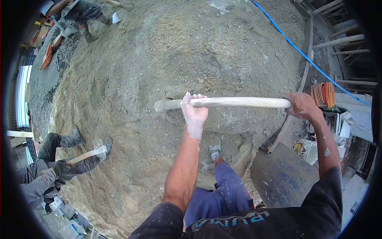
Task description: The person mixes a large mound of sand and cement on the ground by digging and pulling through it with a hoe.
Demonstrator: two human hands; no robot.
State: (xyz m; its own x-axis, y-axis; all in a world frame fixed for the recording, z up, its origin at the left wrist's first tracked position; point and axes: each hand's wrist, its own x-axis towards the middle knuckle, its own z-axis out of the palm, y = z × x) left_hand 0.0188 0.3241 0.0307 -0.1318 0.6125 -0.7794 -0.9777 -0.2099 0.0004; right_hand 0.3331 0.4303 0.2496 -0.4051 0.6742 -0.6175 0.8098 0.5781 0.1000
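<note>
Head view showed the left hand (195, 113) and right hand (301, 106) closed around a wooden handle (246, 102) that ran sideways, its dirty end nearer the left.

The person wears a black short-sleeved cotton-look T-shirt (286, 224) flecked with pale specks, its chest marked with large block lettering (232, 220) reading "PUMA" in grey and light blue. Below it are purplish-blue cloth shorts (231, 191), creased and spattered with small light spots, with a narrow red and dark trim at one side, and a grey shoe (215, 150) with darker patches. Dried residue coats the bare left hand (195, 112) and wrist, and flaky patches cling to the right hand (301, 105) and forearm.
</note>
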